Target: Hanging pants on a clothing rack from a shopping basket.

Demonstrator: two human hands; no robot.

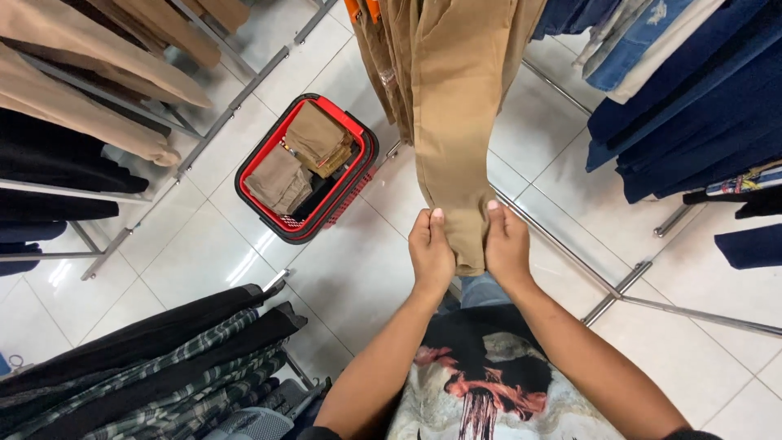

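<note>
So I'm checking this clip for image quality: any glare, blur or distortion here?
Head view: glare streaks on the white floor tiles near the red basket; rack rails bend toward the edges, wide-angle; both hands and the tan trousers are sharp.

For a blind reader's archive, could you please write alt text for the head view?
Seen from above, the left hand and right hand pinch the hem of tan trousers hanging from a rack. On the white tile floor stands a red basket of folded tan trousers, amid racks of dark clothes.
</note>
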